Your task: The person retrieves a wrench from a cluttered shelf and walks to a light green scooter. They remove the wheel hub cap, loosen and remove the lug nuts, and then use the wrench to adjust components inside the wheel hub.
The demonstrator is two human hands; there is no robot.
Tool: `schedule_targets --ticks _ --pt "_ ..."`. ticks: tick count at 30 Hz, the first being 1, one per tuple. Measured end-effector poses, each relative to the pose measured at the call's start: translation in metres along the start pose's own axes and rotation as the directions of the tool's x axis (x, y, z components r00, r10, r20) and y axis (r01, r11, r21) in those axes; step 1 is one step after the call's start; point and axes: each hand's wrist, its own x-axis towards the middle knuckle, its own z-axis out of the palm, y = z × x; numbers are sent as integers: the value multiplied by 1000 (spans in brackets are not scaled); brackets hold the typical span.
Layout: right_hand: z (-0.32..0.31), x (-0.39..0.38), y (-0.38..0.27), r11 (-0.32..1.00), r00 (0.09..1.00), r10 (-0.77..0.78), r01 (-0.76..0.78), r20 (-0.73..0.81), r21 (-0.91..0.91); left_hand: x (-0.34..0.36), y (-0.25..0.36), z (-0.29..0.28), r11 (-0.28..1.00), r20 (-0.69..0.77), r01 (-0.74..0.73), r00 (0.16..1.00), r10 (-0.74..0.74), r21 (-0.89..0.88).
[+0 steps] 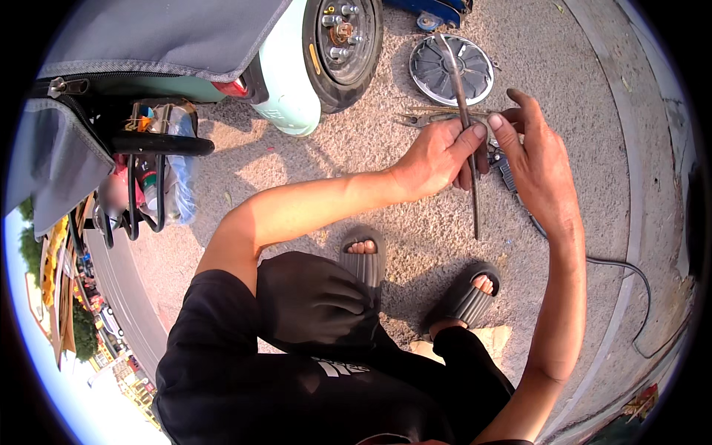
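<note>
My left hand [439,157] is closed around a long, thin metal pry bar [455,70], its thumb lying along the shaft. The bar points away from me, with a flattened far end and a narrow near end hanging above the ground. Just to its right, my right hand [540,167] has its thumb and fingers apart, the thumb tip close to the left thumb. Under the hands lie a pair of pliers [417,119] and a dark corded tool [506,174], partly hidden. Beyond them is a round wheel cover [475,74] with a silver rim, crossed by the bar's far end.
A small wheel [343,44] with exposed studs sits under a pale green fender [291,96] at the far left. A blue jack [437,16] stands at the top. A black rack [159,144] holds bottles and bags. A cable [630,268] runs along the right.
</note>
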Motion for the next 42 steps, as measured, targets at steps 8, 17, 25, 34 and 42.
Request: schedule_targets --ticks 8,17,25,34,42 --pt "165 -79 -19 816 945 278 -326 169 477 -58 -32 -87 974 -335 225 916 -223 -33" --pt "182 -82 -1 806 914 289 -392 284 443 -44 -62 -153 891 -756 -32 516 402 453" --pt "154 -78 -30 819 934 255 -346 249 458 -27 -117 -179 930 -717 -221 593 368 294" --pt "163 -78 -49 885 946 255 -313 202 346 -18 -101 -188 695 -617 -10 453 644 719" --pt "171 -69 -67 770 889 369 -456 271 447 -29 -97 -192 803 -613 -127 579 537 583"
